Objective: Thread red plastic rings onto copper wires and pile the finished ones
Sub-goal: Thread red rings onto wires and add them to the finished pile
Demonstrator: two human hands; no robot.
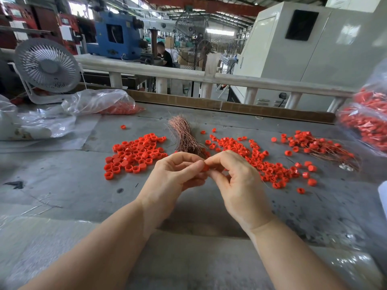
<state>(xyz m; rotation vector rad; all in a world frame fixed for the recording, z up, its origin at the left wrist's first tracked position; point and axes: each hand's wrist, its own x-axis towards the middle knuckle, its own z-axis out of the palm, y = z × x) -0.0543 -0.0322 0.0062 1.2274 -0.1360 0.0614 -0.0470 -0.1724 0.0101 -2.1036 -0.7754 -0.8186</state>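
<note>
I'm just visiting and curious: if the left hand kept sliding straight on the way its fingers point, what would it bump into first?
Almost at once the right hand: the left hand points right, both pinching one small red plastic ring between them. Past that, probably the loose red rings spread on the grey table.

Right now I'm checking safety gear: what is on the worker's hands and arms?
Nothing that shows. The left hand and right hand are bare, with no gloves, rings or watch in view. Both forearms are uncovered to the frame's bottom edge, with no sleeves or wristbands.
</note>
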